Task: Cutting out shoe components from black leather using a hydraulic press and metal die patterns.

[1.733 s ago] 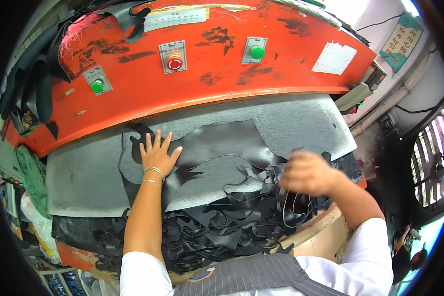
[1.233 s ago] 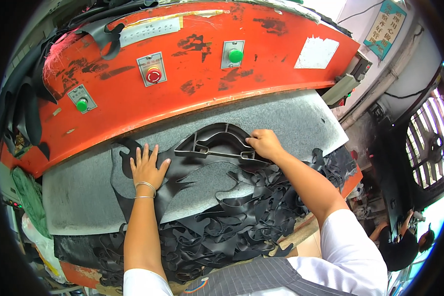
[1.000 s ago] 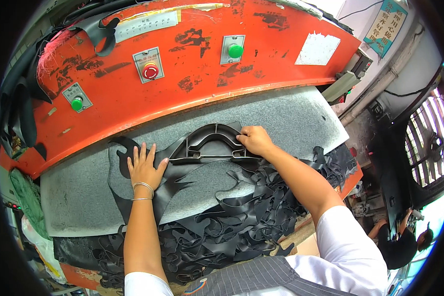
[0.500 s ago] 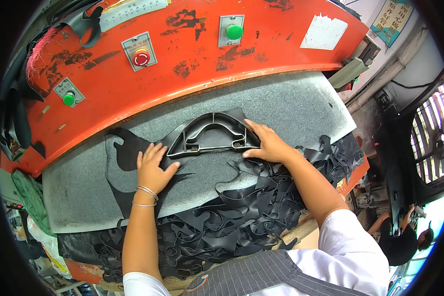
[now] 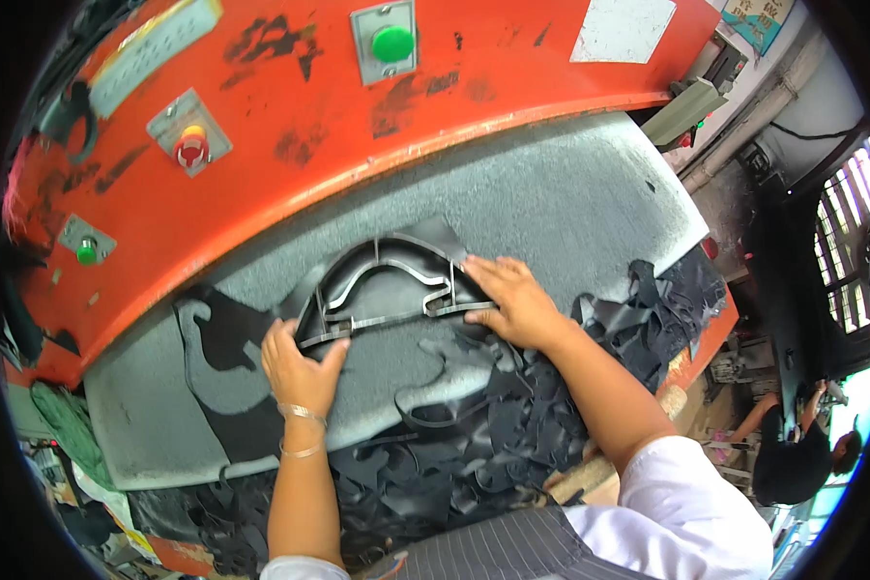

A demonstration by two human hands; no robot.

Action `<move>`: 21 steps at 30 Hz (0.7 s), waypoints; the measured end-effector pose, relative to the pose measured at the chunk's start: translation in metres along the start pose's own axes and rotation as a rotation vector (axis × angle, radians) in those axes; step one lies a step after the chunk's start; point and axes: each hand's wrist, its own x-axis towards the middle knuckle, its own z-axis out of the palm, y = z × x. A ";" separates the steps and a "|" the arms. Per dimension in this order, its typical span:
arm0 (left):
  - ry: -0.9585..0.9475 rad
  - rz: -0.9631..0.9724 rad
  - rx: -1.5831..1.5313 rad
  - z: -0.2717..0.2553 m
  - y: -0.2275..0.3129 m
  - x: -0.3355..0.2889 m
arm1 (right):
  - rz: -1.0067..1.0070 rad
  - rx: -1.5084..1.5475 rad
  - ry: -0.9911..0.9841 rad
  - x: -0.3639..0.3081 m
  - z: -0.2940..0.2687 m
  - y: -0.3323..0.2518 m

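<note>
While one curved metal cutting die (image 5: pixel 387 290) is lying flat on a black sheet (image 5: pixel 261 387) spread over the grey table (image 5: pixel 570 203), it is being pressed at both ends by two hands. The die's left end is being grasped by the left hand (image 5: pixel 298 362), with fingers curled over its rim and the thumb stretched along its straight lower bar. The right end is being held down by the right hand (image 5: pixel 507 300), which is lying open and flat, fingertips resting on the frame, nothing being clenched in it.

The die is being kept near the middle of the table, just in front of the orange machine front (image 5: pixel 358 126) that is arching over the far edge. Bare grey surface is being left open to the right of the die, up to the table's far right corner; to the left, the black sheet with its cut-out shapes is being left uncovered. Toward the near edge, a heap of black offcuts (image 5: pixel 474 454) is crowding the table and spilling over its right side.

On the machine front, three push buttons are being shown: two green buttons (image 5: pixel 392 43) and one red button (image 5: pixel 191 150). A second person (image 5: pixel 802 454) is standing well apart at the right rim.
</note>
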 end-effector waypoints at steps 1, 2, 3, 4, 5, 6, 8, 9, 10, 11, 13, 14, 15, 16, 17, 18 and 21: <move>0.006 0.020 0.010 0.002 0.000 0.000 | 0.029 -0.043 -0.032 -0.001 -0.003 -0.003; 0.008 0.034 0.026 0.005 -0.003 -0.004 | 0.013 -0.046 -0.035 -0.003 0.000 -0.003; 0.005 0.028 0.028 0.005 -0.004 -0.005 | 0.010 -0.037 -0.044 -0.001 0.000 -0.002; -0.001 0.016 0.036 0.002 -0.006 -0.008 | 0.005 -0.022 -0.059 0.000 0.002 -0.005; 0.004 0.029 0.017 0.004 -0.006 -0.010 | -0.008 -0.040 -0.064 -0.002 -0.002 -0.006; 0.011 0.041 0.015 0.004 -0.003 -0.011 | -0.013 -0.062 -0.079 -0.003 -0.005 -0.007; 0.002 0.025 0.033 0.002 -0.002 -0.014 | -0.029 -0.050 -0.085 -0.004 -0.003 -0.007; -0.016 0.022 0.039 0.001 0.000 -0.015 | -0.029 -0.053 -0.094 -0.004 -0.003 -0.008; -0.025 0.035 0.044 0.001 0.005 -0.013 | -0.017 -0.045 -0.085 -0.005 -0.002 -0.006; -0.034 0.013 0.041 0.001 0.010 -0.011 | -0.030 -0.028 -0.064 -0.006 0.001 -0.003; -0.037 -0.031 0.048 0.000 0.011 -0.012 | -0.071 -0.009 -0.032 -0.006 0.004 -0.002; -0.044 -0.042 0.066 0.000 0.010 -0.010 | -0.074 0.011 -0.041 -0.004 0.004 -0.002; -0.026 -0.007 0.079 0.002 0.008 -0.008 | -0.082 -0.008 -0.024 -0.001 0.004 0.000; -0.013 0.013 0.097 -0.002 0.007 -0.011 | -0.093 -0.020 -0.020 0.000 0.004 -0.003; -0.007 0.038 0.095 -0.001 0.004 -0.011 | -0.056 0.005 -0.012 0.001 0.001 -0.003; 0.008 0.056 0.096 0.002 0.001 -0.010 | -0.083 0.033 -0.045 0.003 0.002 -0.004; -0.009 0.059 0.099 0.012 0.003 -0.005 | -0.016 -0.043 -0.013 0.003 0.005 0.003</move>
